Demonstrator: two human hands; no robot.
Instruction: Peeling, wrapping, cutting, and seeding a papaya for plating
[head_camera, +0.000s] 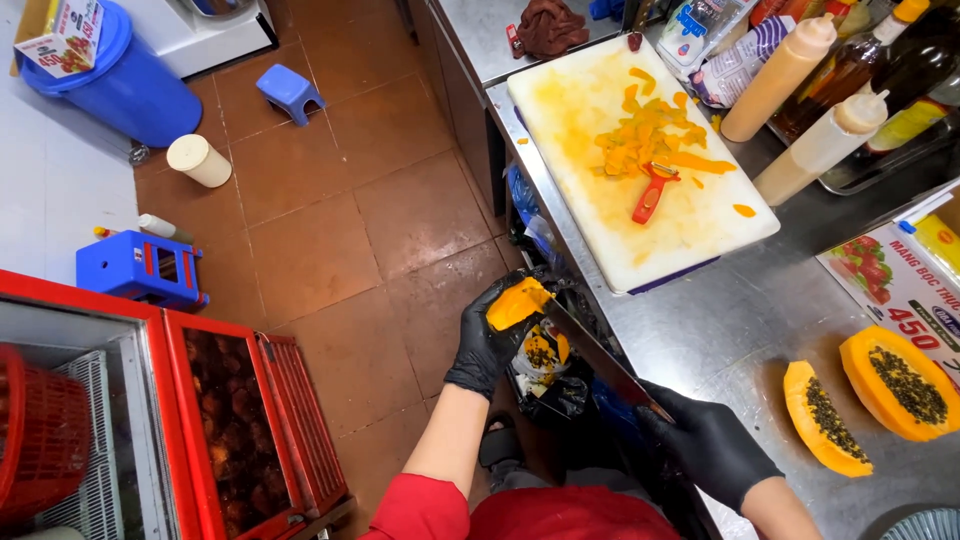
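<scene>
We note the left hand (487, 345) clamped on a papaya piece (517, 302) above the waste bag (548, 378), the right hand (708, 445) closed on the knife (598, 358); we advise scraping seeds with the blade angled away from the fingers

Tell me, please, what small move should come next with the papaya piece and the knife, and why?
Probably draw the knife on along the papaya piece in the left hand, scraping out the seeds: its blade rests on the flesh above the bin bag, where scraped seeds already lie.
</scene>
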